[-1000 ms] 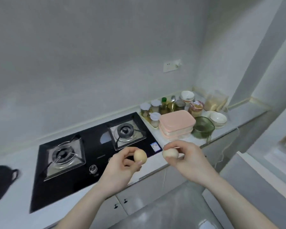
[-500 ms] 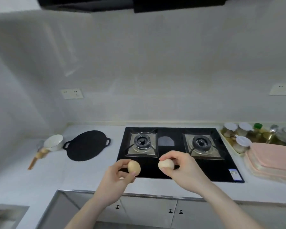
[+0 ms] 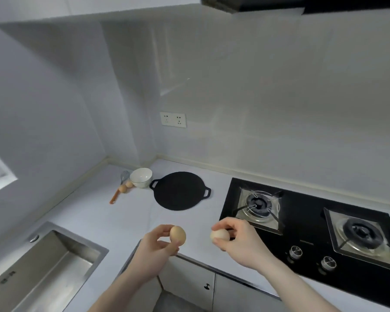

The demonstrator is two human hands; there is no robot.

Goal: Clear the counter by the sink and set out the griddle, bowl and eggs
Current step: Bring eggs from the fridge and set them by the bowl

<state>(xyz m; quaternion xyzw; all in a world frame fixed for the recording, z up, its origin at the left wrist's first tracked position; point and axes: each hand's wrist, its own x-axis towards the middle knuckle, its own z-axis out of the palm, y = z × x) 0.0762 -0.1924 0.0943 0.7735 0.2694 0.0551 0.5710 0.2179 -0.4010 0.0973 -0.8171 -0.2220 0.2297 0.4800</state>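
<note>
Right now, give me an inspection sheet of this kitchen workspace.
Surface: white counter between sink and gas hob.
Job's things: black griddle, white bowl, two eggs beside the bowl.
Clutter: whisk under those eggs.
Grippers: left hand holds a brown egg; right hand holds a pale egg.
Cables: nothing seen.
Surroundings: wall socket, extractor hood, cabinet doors.

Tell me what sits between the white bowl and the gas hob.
The black griddle lies flat on the counter between the white bowl and the gas hob, seen in the head view.
</note>
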